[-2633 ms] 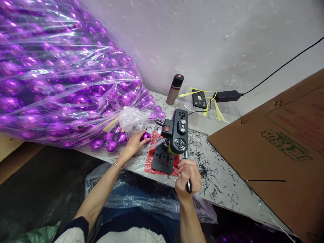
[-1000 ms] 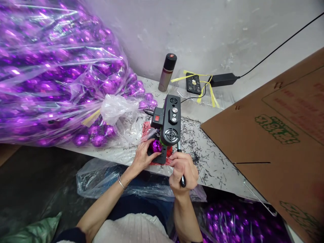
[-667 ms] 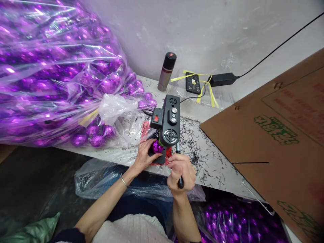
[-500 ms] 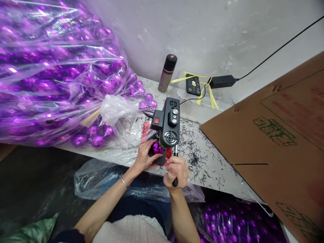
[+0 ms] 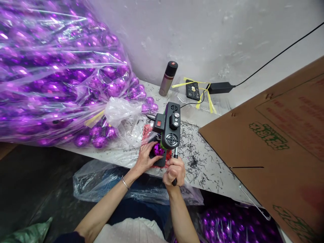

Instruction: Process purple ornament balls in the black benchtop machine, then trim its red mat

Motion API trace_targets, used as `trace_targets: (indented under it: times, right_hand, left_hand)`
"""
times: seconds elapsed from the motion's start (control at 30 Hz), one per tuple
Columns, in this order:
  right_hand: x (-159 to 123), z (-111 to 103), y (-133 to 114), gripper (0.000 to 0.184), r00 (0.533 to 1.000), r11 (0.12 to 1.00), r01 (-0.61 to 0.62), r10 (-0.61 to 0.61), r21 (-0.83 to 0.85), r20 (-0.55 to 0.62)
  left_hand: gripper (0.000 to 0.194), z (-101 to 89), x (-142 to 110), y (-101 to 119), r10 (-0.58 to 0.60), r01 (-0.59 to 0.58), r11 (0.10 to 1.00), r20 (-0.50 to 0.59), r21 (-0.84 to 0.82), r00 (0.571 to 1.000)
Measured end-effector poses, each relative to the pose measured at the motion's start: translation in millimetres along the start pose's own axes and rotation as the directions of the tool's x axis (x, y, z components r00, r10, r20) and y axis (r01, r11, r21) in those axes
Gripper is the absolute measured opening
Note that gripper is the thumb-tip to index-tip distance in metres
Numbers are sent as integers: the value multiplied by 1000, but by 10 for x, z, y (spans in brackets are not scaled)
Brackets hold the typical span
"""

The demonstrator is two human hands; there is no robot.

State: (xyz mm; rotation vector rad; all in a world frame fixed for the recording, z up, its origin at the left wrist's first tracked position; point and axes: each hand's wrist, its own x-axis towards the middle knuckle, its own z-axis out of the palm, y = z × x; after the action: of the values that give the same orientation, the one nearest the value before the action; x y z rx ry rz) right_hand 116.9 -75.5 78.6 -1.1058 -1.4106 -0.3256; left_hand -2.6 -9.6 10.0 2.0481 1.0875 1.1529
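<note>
Bulging clear plastic bag of shiny purple balls [image 5: 58, 67]: lies at the left, its gathered neck over the bench. Brown cardboard box with green and red print [image 5: 268, 141]: stands at the right, overlapping the bench edge. Long white bench [image 5: 225, 185]: carries the machine; short black clippings [image 5: 193, 162] are scattered to the right of it. Black upright machine with 2 round vents and a red switch [image 5: 172, 125]: stands on the bench near its front edge, above a flat black metal base plate [image 5: 160, 163].

Left hand [image 5: 146, 157]: clamped on 1 faceted shiny purple ball [image 5: 158, 149], thumb on the near side, fingers on the far side. The ball sits over the base plate, beneath the machine's near end. Right hand [image 5: 175, 172]: closed in a fist around the black-handled metal lever [image 5: 175, 153] beside the machine.

Dark-capped cylindrical bottle [image 5: 168, 79]: upright behind the machine. Black oblong power adapter [image 5: 220, 87]: near the wall. Flat black patterned rectangular object [image 5: 191, 90]: lies between them, partly under yellow strips [image 5: 210, 101].
</note>
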Motion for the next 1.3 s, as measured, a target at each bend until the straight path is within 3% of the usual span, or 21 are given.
trace_targets:
  times: [0.63, 0.9, 1.03, 1.3]
  right_hand:
    - [-82, 89, 83, 33, 997, 999, 18, -14, 49, -75]
    - [-66, 79, 95, 33, 999, 999, 29, -28, 14, -45]
    - [93, 4, 6, 34, 1000, 999, 27, -27, 32, 6]
    - [714, -100, -353, 33, 980, 977, -195, 192, 91, 44]
  left_hand:
    - [62, 41, 16, -55, 24, -25, 998, -17, -59, 1000]
    - [60, 63, 43, -80, 24, -24, 998, -12, -53, 1000]
    - [60, 43, 59, -76, 49, -50, 998, -30, -46, 998]
    - [58, -26, 63, 15, -5, 5, 999, 8, -45, 1000]
